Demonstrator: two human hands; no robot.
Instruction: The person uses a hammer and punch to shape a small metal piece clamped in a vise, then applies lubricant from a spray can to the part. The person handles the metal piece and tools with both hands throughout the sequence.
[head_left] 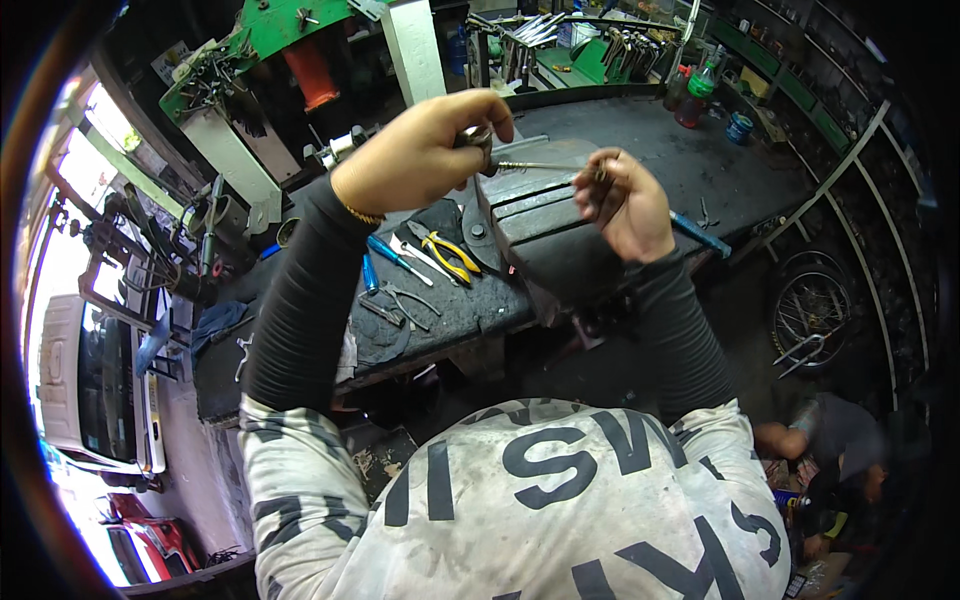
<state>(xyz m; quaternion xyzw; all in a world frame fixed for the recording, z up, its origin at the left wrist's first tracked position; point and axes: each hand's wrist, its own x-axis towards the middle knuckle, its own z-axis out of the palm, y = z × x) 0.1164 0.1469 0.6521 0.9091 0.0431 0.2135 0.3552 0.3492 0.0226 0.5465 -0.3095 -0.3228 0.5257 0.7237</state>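
Rod (pixel 535 166) is held level above the vise (pixel 530 215), pinched between left hand (pixel 425 150) and right hand (pixel 622 205), one at each end.

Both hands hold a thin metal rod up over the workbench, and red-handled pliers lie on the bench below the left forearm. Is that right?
Not quite: the head view shows the pliers have yellow handles, not red. The rest holds: the left hand and right hand hold the thin metal rod over the workbench.
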